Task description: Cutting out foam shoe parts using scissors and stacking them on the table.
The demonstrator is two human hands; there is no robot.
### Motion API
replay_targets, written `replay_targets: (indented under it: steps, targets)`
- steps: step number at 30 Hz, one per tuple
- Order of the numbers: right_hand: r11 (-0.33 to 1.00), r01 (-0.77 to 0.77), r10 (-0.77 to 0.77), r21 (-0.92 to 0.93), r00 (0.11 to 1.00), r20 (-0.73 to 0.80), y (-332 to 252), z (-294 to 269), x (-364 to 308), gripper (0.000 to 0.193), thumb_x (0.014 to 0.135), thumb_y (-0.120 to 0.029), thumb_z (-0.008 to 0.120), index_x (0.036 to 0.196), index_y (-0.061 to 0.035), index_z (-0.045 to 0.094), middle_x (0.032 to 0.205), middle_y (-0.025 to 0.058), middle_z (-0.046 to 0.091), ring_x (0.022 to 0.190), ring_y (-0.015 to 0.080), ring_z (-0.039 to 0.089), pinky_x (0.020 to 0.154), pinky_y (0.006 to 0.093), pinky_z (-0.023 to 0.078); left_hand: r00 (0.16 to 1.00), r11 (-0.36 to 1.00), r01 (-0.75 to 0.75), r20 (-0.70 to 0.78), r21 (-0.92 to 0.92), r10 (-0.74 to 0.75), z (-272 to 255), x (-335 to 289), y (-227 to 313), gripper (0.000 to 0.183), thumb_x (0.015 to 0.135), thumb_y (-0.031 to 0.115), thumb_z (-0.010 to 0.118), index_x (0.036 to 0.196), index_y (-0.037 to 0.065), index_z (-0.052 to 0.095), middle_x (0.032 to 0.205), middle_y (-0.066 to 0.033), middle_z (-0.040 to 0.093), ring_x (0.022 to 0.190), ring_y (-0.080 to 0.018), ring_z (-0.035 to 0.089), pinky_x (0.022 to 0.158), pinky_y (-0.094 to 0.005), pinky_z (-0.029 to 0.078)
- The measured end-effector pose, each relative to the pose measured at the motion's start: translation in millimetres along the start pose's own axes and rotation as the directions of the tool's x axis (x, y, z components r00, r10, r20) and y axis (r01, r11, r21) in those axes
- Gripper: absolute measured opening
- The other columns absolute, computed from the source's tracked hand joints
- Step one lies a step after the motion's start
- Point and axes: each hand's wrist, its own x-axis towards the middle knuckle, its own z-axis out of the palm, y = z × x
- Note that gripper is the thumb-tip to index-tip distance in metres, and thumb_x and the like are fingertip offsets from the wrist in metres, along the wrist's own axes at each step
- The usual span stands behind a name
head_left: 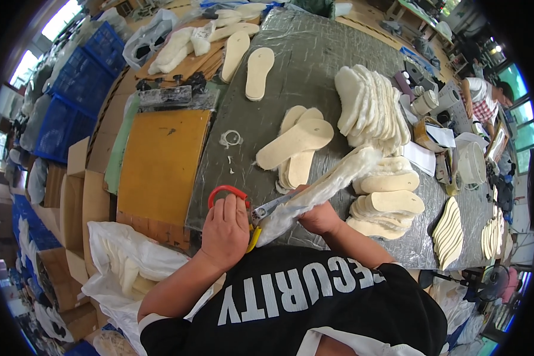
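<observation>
Scissors (243, 204) gripped in left hand (224, 228); right hand (318, 216) clutches fleecy insole (320, 190) over table edge (291, 240).

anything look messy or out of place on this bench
Small white offcuts lie scattered on the grey table beyond the left hand holding scissors. Otherwise the insoles sit in loose stacks; nothing looks damaged.
</observation>
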Motion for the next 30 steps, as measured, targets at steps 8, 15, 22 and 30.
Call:
replay_targets:
  steps: [8, 15, 22, 30]
  targets:
    - [0.997, 0.046, -0.049, -0.063, 0.998, -0.047, -5.3, -4.2, -1.3, 0.034, 0.073, -0.017, 0.077, 0.096, -0.004, 0.056, 0.094, 0.0064, 0.061, 0.088, 0.0154, 0.057, 0.078, 0.0321, 0.045, 0.994, 0.992, 0.033, 0.111, -0.118, -0.02, -2.6, -0.3, -0.3, 0.027, 0.08, 0.007, 0.052, 0.103, -0.008, 0.052, 0.096, -0.0139, 0.052, 0.083, -0.026, 0.051, 0.069, -0.0347, 0.046]
    - [0.972, 0.172, -0.131, -0.161, 0.962, 0.238, -37.3, -7.5, 14.0, 0.028, 0.075, -0.01, 0.069, 0.099, -0.0006, 0.06, 0.11, 0.0172, 0.06, 0.096, 0.0267, 0.061, 0.084, 0.0367, 0.049, 0.992, 0.995, 0.037, 0.125, -0.088, -0.025, -5.2, -4.5, 0.6, 0.037, 0.077, 0.006, 0.055, 0.11, -0.01, 0.048, 0.106, -0.019, 0.05, 0.09, -0.0316, 0.05, 0.079, -0.0409, 0.043]
    - [0.958, 0.232, -0.256, 0.171, 0.957, 0.134, -34.7, 16.7, 0.2, 0.014, 0.077, -0.004, 0.069, 0.085, -0.0051, 0.059, 0.106, 0.0245, 0.059, 0.097, 0.0414, 0.06, 0.084, 0.0514, 0.051, 0.998, 0.994, 0.035, -0.048, -0.099, -0.04, -6.2, -6.0, 6.2, 0.046, 0.074, 0.004, 0.059, 0.115, -0.011, 0.045, 0.114, -0.023, 0.046, 0.097, -0.0376, 0.05, 0.085, -0.0434, 0.043]
    - [0.953, 0.255, -0.28, 0.16, 0.948, 0.154, -33.3, 21.6, -4.5, 0.012, 0.078, -0.006, 0.068, 0.086, -0.0055, 0.06, 0.095, 0.0229, 0.064, 0.097, 0.0396, 0.061, 0.086, 0.0539, 0.049, 0.995, 0.998, 0.009, -0.102, -0.063, -0.016, -10.1, -2.8, 5.5, 0.038, 0.076, 0.002, 0.057, 0.111, -0.012, 0.048, 0.111, -0.0226, 0.049, 0.094, -0.0373, 0.052, 0.08, -0.0427, 0.045]
